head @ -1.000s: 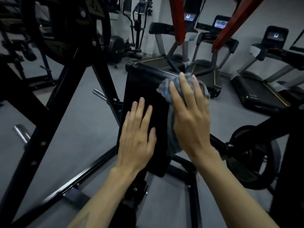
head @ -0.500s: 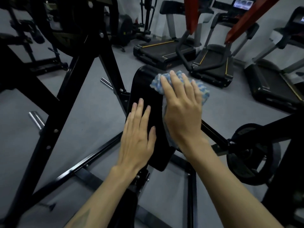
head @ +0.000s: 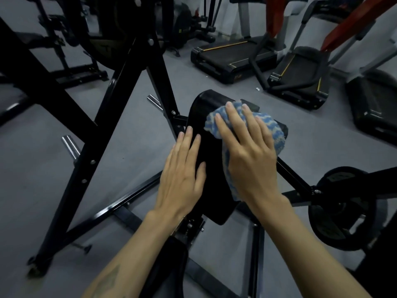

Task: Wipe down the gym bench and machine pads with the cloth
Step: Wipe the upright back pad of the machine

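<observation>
A black padded backrest of a weight machine slopes away from me in the middle of the view. My left hand lies flat on its left side with straight fingers. My right hand presses a blue and white cloth flat against the pad's upper right part. The cloth bunches out past my fingertips and hangs down over the pad's right edge. A second black pad shows below, between my forearms.
The machine's black steel frame crosses the left side, with chrome pegs sticking out. A weight plate hangs at the right. Treadmills stand at the back on the grey floor.
My head has tipped down, so the pad shows more from above. My right hand with the cloth has slid a little down and left along the pad. The left hand stays put.
</observation>
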`<state>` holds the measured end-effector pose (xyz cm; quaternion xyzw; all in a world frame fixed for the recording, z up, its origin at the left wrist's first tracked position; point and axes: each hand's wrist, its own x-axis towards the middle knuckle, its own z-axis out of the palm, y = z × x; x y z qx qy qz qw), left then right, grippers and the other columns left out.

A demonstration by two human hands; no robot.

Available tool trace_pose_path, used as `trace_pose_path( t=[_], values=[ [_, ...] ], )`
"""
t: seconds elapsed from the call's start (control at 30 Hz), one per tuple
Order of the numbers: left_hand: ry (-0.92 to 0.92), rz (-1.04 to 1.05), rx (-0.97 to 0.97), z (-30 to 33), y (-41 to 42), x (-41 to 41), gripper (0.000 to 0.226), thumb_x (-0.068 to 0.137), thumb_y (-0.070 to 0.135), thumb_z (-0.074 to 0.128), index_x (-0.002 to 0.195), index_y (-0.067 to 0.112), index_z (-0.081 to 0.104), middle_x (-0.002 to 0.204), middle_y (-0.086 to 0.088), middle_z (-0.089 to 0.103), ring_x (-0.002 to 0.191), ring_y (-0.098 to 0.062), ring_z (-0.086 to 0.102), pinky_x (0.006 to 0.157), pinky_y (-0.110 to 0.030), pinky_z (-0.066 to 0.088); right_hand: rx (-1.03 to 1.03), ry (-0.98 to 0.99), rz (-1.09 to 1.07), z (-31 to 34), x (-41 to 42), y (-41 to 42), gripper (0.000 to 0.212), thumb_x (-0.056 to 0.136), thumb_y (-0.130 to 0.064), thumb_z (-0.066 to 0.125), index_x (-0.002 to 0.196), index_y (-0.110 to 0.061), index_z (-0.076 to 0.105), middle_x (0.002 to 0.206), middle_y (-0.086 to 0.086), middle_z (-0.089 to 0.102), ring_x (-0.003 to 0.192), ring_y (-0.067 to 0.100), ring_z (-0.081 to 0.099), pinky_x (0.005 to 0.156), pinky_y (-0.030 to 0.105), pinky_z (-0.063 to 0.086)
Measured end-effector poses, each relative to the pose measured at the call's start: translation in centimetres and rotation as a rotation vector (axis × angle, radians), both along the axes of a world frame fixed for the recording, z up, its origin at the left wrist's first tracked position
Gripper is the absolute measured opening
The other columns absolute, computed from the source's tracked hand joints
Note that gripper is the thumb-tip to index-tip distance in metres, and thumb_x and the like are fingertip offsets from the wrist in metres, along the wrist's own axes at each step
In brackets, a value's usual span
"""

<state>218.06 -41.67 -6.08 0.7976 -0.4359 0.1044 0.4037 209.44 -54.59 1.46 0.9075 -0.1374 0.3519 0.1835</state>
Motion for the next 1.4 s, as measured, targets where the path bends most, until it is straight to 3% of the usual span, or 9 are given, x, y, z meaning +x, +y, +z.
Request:
trace_pose_path(
  t=[0.23,0.37,0.53,0.63,0.83,1.0,1.13,1.3,1.4],
  values=[
    [0.017,0.007,-0.006,0.8,0.0,1.4,0.062,0.106,0.021,0.046,0.162,0.014,0.02,0.172,0.0,0.007,0.159,-0.015,0.006,0.126,-0.044,0.026,0.068,0.031,-0.023,1.5,4.5,0.7,0.047,0.103,-0.015,0.043,0.15,-0.015,0.044,0.156,0.012,0.043,0.144,0.036,0.038,0.115,0.047,0.033],
    [0.254,-0.056,-0.108,1.7,-0.2,1.6,0.068,0.104,0.028,0.052,0.162,0.019,0.018,0.171,0.006,0.012,0.155,-0.011,0.023,0.12,-0.035,0.036,-0.018,0.103,0.059,1.0,1.8,0.1,0.044,0.107,-0.015,0.032,0.149,-0.014,0.047,0.16,0.01,0.036,0.149,0.032,0.032,0.119,0.046,0.029],
    [0.442,-0.094,-0.166,2.6,-1.0,2.5,0.09,0.093,0.03,0.072,0.162,0.023,0.015,0.164,0.009,0.022,0.151,-0.01,0.029,0.116,-0.04,0.041,0.116,0.045,-0.076,1.9,4.2,0.5,0.046,0.106,-0.021,0.046,0.151,-0.017,0.043,0.157,0.011,0.041,0.146,0.034,0.036,0.114,0.047,0.034],
    [0.501,-0.114,-0.181,2.6,-1.4,3.4,0.097,0.09,0.032,0.076,0.162,0.033,0.012,0.16,0.01,0.027,0.147,-0.011,0.038,0.11,-0.043,0.047,0.103,0.12,-0.051,2.3,6.3,1.0,0.049,0.105,-0.022,0.047,0.153,-0.018,0.04,0.158,0.011,0.039,0.146,0.035,0.035,0.115,0.047,0.032],
    [0.476,-0.102,-0.152,1.7,-1.6,3.7,0.109,0.083,0.034,0.083,0.161,0.036,0.007,0.164,0.012,0.023,0.152,-0.009,0.028,0.113,-0.042,0.045,0.061,0.119,-0.013,2.4,2.6,0.5,0.045,0.107,-0.025,0.038,0.151,-0.016,0.044,0.158,0.012,0.04,0.146,0.034,0.036,0.116,0.047,0.034],
    [0.423,-0.102,-0.182,1.0,-1.5,4.3,0.106,0.08,0.026,0.085,0.16,0.032,0.015,0.162,0.009,0.031,0.149,-0.012,0.036,0.11,-0.044,0.048,0.185,0.119,-0.088,3.5,7.8,1.7,0.049,0.105,-0.033,0.033,0.148,-0.016,0.047,0.153,0.012,0.046,0.142,0.037,0.041,0.11,0.048,0.033],
    [0.47,-0.116,-0.156,1.4,-1.2,4.6,0.107,0.078,0.023,0.087,0.16,0.033,0.021,0.16,0.015,0.033,0.146,-0.009,0.04,0.108,-0.029,0.045,0.088,0.202,0.105,3.5,5.0,0.7,0.047,0.101,-0.022,0.042,0.147,-0.015,0.049,0.156,0.012,0.042,0.145,0.036,0.037,0.116,0.047,0.033],
    [0.471,-0.126,-0.1,1.7,-0.7,4.8,0.104,0.08,0.02,0.085,0.16,0.03,0.02,0.163,0.013,0.032,0.146,-0.011,0.039,0.111,-0.03,0.043,0.201,0.063,-0.164,4.2,7.0,0.7,0.048,0.105,-0.042,0.039,0.145,-0.018,0.052,0.145,0.012,0.055,0.132,0.037,0.052,0.104,0.049,0.04],
    [0.46,-0.158,-0.03,2.6,0.2,4.8,0.097,0.086,0.011,0.077,0.16,0.03,0.017,0.165,0.013,0.029,0.146,-0.014,0.039,0.111,-0.037,0.045,0.185,0.074,-0.119,4.0,8.9,1.6,0.041,0.104,-0.035,0.037,0.137,-0.021,0.058,0.145,0.012,0.055,0.13,0.04,0.051,0.105,0.051,0.04]
  ],
)
